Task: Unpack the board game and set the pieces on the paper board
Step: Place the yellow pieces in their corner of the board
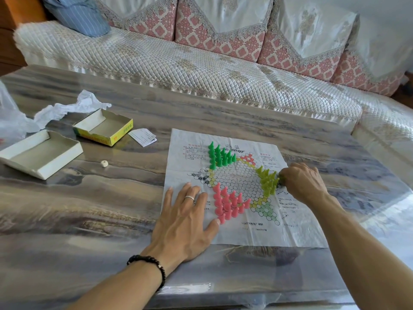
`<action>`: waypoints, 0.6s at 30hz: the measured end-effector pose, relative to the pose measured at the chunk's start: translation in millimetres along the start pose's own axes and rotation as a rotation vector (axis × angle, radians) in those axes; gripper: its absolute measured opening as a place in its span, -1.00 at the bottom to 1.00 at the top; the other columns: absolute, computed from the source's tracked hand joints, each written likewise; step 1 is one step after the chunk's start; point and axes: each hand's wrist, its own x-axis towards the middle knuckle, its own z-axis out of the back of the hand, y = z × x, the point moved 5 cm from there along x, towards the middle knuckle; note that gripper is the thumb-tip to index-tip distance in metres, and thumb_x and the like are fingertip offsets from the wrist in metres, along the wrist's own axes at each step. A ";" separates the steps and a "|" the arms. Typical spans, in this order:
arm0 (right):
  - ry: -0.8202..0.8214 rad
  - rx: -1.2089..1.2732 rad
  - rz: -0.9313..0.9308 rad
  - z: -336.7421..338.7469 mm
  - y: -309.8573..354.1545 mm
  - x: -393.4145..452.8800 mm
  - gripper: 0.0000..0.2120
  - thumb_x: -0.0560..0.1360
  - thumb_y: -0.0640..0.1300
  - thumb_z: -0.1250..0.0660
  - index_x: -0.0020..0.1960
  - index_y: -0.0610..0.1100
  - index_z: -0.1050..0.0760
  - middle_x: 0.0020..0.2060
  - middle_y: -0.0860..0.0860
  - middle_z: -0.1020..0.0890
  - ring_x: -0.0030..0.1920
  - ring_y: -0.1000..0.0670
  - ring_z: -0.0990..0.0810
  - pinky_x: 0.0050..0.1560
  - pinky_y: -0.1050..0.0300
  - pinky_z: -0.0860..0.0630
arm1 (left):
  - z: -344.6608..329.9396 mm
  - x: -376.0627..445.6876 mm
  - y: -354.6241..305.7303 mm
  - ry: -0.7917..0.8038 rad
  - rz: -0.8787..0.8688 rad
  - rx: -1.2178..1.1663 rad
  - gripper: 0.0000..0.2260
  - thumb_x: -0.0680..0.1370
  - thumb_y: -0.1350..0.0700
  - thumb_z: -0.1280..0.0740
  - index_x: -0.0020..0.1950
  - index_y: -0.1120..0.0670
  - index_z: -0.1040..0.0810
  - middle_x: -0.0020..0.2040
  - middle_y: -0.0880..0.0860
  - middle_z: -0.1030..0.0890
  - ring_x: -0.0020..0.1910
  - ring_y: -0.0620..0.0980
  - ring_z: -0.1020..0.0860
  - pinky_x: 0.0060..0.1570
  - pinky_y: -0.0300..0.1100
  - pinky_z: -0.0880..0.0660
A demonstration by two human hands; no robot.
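Left hand [185,217] flat, fingers spread, pinning paper board [297,231]; right hand [300,179] fingers pinching yellow-green piece [268,181] upright at right.

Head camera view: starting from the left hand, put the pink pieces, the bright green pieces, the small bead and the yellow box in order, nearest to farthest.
From the left hand:
1. Pink pieces, beside its thumb on the paper board.
2. Bright green pieces, at the board's far left corner.
3. Small bead, on the table, left.
4. Yellow box, far left.

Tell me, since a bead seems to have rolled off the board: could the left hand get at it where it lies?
Probably yes. The small bead lies alone on bare table, left of the paper board, with nothing between it and the left hand.
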 end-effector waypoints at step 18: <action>-0.145 0.901 -0.432 4.9 -16.8 -43.7 -0.94 0.43 -0.17 -0.43 -0.11 -0.09 -0.66 -0.27 0.01 -0.67 -0.22 -0.01 -0.62 -0.12 0.05 -0.55 | 3.3 -0.3 -1.0 -0.006 -0.002 -0.010 -0.37 0.48 -0.30 0.08 0.43 0.02 -0.25 0.50 0.03 -0.22 0.54 0.02 -0.01 0.50 0.14 0.09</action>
